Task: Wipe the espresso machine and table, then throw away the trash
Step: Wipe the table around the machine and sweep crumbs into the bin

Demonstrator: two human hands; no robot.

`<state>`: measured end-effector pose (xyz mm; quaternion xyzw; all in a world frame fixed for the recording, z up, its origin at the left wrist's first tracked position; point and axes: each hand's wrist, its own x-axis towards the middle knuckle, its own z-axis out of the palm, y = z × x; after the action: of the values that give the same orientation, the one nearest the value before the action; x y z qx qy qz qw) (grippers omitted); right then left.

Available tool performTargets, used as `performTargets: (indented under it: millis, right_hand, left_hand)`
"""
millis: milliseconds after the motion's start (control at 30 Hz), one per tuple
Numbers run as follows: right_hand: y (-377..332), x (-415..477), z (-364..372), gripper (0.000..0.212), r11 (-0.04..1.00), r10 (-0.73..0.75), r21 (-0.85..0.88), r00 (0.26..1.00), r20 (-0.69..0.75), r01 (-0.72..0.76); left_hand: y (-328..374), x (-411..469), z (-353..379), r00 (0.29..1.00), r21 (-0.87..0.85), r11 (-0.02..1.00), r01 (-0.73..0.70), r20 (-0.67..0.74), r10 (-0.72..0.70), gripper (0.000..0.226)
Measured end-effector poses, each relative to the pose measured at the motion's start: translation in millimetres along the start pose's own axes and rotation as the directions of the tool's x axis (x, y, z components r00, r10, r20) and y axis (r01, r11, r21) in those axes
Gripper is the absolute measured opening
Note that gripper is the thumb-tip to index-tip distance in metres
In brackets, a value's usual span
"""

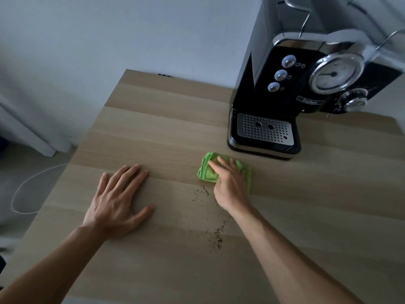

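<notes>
From my remote view, a folded green cloth (208,174) lies on the wooden table (153,128), just in front of the black espresso machine (282,91). I judge it soft, light and limp, likely to bunch up, so it is better pressed flat under the palm than pinched by a corner. The right hand (230,185) rests on top of it, fingers (221,163) nearly straight and slightly apart, pressing down; I cannot see the thumb. The left hand (118,202) lies flat on the table well to the left, fingers (129,174) spread, holding nothing. Dark coffee grounds (215,235) are scattered beside the right wrist and forearm.
</notes>
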<state>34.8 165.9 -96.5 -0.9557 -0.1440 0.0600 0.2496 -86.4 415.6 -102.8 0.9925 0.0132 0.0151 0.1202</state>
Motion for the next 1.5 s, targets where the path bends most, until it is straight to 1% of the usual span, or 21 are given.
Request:
performTargets:
  millis: [67,100,167,233,300,400,500,533,600,667,700,767,867,933,1000,1100,1200,1267,1367,1433,1500]
  right_hand:
    - [22,-1,-7,0.057,0.995,-0.043,0.089,0.993,-0.114,0.054]
    - [37,-1,-14,0.058,0.998,-0.005,0.062,0.982,-0.188,0.017]
    - [59,-1,-31,0.06,0.985,0.153,-0.033,0.957,-0.247,-0.167]
    - [61,-2,-41,0.06,0.937,0.322,-0.081,0.929,-0.184,-0.341]
    - [43,0,-35,0.063,0.91,0.394,-0.096,0.913,-0.107,-0.404]
    - [7,9,-9,0.071,0.953,0.284,-0.092,0.958,-0.047,-0.287]
    - [-25,22,2,0.069,0.995,0.057,-0.092,0.994,0.098,-0.048]
    - [-31,25,3,0.067,0.996,-0.03,-0.077,0.987,0.156,0.043]
    - [-33,23,4,0.061,0.974,-0.202,-0.051,0.942,0.267,0.223]
    - [-21,12,0,0.055,0.92,-0.364,-0.022,0.875,0.319,0.391]
    - [-12,5,-3,0.052,0.897,-0.419,0.006,0.847,0.327,0.441]
    - [6,-5,-11,0.051,0.894,-0.439,0.074,0.831,0.341,0.442]
    - [4,-2,-16,0.057,0.948,-0.315,0.157,0.895,0.315,0.278]
    - [-19,9,-5,0.059,0.973,-0.223,0.133,0.931,0.29,0.191]
    - [-47,17,9,0.06,0.972,-0.236,0.057,0.926,0.294,0.229]
    - [-58,11,21,0.057,0.905,-0.403,0.026,0.835,0.375,0.425]
    - [-27,-5,13,0.052,0.825,-0.554,0.094,0.766,0.326,0.557]
    - [-16,-4,9,0.05,0.834,-0.546,0.115,0.778,0.311,0.539]
    - [-43,6,14,0.06,0.88,-0.46,0.083,0.796,0.392,0.468]
    - [-63,7,22,0.062,0.833,-0.518,0.078,0.725,0.454,0.547]
    - [-60,8,27,0.058,0.736,-0.627,0.121,0.604,0.492,0.666]
  left_hand:
    - [-1,-1,0,1.0,-0.008,1.0,0.004,-0.005,-0.004,0.084]
    - [-1,-1,0,1.0,-0.008,1.0,0.006,-0.007,-0.006,0.084]
    - [-1,-1,0,1.0,-0.01,1.0,0.009,-0.007,-0.01,0.084]
    - [-1,-1,0,1.0,-0.003,1.0,0.011,-0.005,-0.011,0.084]
    - [-2,-1,0,1.0,0.008,1.0,0.008,0.002,-0.008,0.084]
    - [-3,-1,0,1.0,0.027,1.0,0.012,0.019,-0.013,0.085]
    - [2,-5,3,0.999,0.04,0.999,0.031,0.035,-0.033,0.085]
    - [4,-7,5,0.998,0.044,0.998,0.04,0.039,-0.042,0.086]
    - [7,-11,7,0.998,0.043,0.998,0.05,0.038,-0.051,0.087]
    - [9,-14,8,0.998,0.037,0.998,0.049,0.042,-0.051,0.088]
    - [10,-16,8,0.998,0.04,0.998,0.048,0.047,-0.05,0.088]
    - [13,-20,8,0.998,0.049,0.998,0.051,0.044,-0.053,0.088]
    - [16,-24,7,0.997,0.05,0.997,0.065,0.044,-0.067,0.088]
    - [16,-23,6,0.997,0.051,0.997,0.065,0.04,-0.067,0.088]
    - [17,-25,5,0.996,0.045,0.996,0.075,0.039,-0.077,0.087]
    - [21,-31,3,0.994,0.026,0.994,0.107,0.029,-0.108,0.085]
    - [26,-40,2,0.988,0.001,0.988,0.152,0.032,-0.152,0.084]
    - [27,-42,2,0.986,0.004,0.986,0.165,0.032,-0.165,0.085]
    - [28,-42,2,0.983,0.007,0.984,0.179,0.032,-0.179,0.086]
    - [30,-45,3,0.979,0.002,0.979,0.203,0.029,-0.203,0.085]
    - [32,-51,5,0.974,0.002,0.974,0.226,0.016,-0.226,0.084]
